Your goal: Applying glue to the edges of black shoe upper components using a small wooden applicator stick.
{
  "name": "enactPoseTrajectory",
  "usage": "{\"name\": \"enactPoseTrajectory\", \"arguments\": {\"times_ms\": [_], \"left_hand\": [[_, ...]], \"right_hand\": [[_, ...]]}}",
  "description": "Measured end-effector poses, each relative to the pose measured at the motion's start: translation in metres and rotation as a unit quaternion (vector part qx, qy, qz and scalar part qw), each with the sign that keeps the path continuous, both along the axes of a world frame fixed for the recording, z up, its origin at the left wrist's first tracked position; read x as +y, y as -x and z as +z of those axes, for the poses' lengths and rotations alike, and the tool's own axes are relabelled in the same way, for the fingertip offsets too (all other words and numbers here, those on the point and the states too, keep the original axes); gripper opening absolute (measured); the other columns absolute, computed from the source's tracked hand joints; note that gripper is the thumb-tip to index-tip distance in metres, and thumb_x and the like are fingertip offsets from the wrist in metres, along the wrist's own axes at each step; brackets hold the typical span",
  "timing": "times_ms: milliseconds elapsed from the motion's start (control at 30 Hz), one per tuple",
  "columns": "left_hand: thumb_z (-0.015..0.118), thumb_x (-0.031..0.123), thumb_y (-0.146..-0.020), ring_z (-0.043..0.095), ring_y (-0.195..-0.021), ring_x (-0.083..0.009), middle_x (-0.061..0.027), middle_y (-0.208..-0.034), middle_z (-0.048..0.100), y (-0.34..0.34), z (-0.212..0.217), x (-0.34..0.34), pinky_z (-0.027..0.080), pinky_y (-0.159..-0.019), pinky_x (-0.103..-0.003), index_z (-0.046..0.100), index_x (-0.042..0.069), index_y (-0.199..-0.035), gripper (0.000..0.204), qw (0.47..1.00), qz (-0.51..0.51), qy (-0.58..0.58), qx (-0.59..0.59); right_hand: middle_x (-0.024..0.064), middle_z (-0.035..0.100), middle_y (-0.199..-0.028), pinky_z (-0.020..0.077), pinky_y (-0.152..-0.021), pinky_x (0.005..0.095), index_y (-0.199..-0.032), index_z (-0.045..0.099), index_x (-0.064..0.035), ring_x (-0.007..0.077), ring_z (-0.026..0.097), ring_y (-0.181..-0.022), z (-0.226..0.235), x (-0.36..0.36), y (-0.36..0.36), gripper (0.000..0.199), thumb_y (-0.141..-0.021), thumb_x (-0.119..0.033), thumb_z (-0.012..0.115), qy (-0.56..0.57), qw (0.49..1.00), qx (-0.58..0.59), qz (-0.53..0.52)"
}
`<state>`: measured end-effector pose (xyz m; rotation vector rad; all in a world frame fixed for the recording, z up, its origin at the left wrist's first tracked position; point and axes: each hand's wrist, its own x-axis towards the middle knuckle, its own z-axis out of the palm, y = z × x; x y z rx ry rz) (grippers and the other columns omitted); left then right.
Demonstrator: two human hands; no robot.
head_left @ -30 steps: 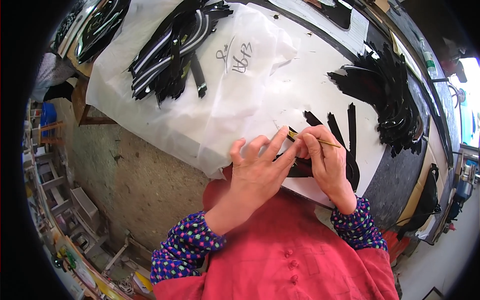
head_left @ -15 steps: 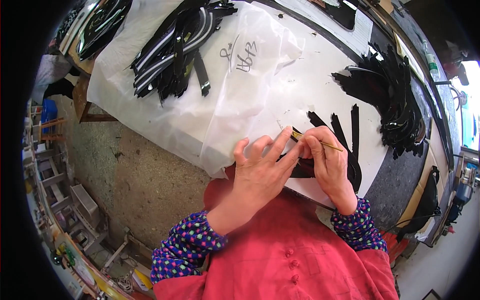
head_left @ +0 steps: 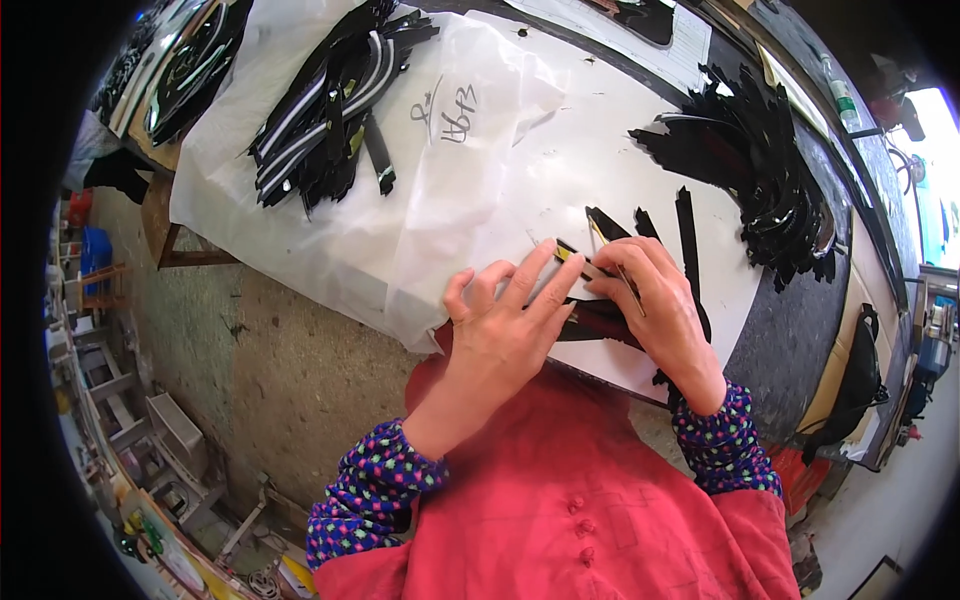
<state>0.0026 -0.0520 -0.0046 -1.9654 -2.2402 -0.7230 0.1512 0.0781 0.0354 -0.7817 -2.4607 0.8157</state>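
We work with both hands over a small yellow-marked black strip (head_left: 563, 254) on the near side of the white-topped bench (head_left: 610, 125).
Our left hand (head_left: 505, 315) lies palm down with its fingers spread, the index and middle fingertips at the strip; our right hand (head_left: 660, 305), just beside it, pinches a thin brass-coloured stick (head_left: 598, 232) between its fingers, one end jutting out beyond them. We see loose black strips (head_left: 689, 235) fanned out past the right hand, a heaped black bundle (head_left: 780, 190) farther right, and a white-striped black bundle (head_left: 340, 115) at upper left on a translucent white sheet (head_left: 330, 255).
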Motion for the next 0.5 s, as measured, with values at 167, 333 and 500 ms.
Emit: {"name": "enactPoseTrajectory", "arguments": {"times_ms": [167,333,500], "left_hand": [[0.075,0.026,-0.088,0.050,-0.114,-0.0228,-0.0029,-0.143,0.053,0.003,0.003,-0.002,0.031,-0.101,-0.041,0.064,0.017,-0.131,0.045,0.994,0.008,-0.026,-0.108],[0.078,0.020,-0.085,0.052,-0.116,-0.0217,-0.0028,-0.128,0.059,0.003,0.007,-0.013,0.033,-0.099,-0.041,0.069,0.012,-0.119,0.037,0.992,-0.030,-0.026,-0.119],[0.079,0.013,-0.082,0.055,-0.110,-0.0201,-0.0010,-0.120,0.063,-0.006,0.013,-0.024,0.034,-0.097,-0.039,0.072,0.011,-0.116,0.035,0.994,-0.058,-0.030,-0.093]], "right_hand": [[0.0102,0.065,-0.096,0.0537,-0.075,0.0400,-0.098,0.064,-0.0031,0.0301,0.064,-0.091,-0.006,0.008,-0.005,0.021,-0.080,0.004,0.073,-0.093,0.995,0.008,-0.026],[0.0101,0.067,-0.097,0.0533,-0.079,0.0394,-0.099,0.066,-0.0037,0.0299,0.064,-0.092,-0.020,0.020,-0.013,0.023,-0.080,0.004,0.074,-0.093,0.992,0.040,-0.079],[0.0097,0.068,-0.095,0.0531,-0.078,0.0379,-0.097,0.067,-0.0031,0.0290,0.064,-0.090,-0.021,0.019,-0.015,0.020,-0.081,0.006,0.073,-0.100,0.990,0.053,-0.080]]}}
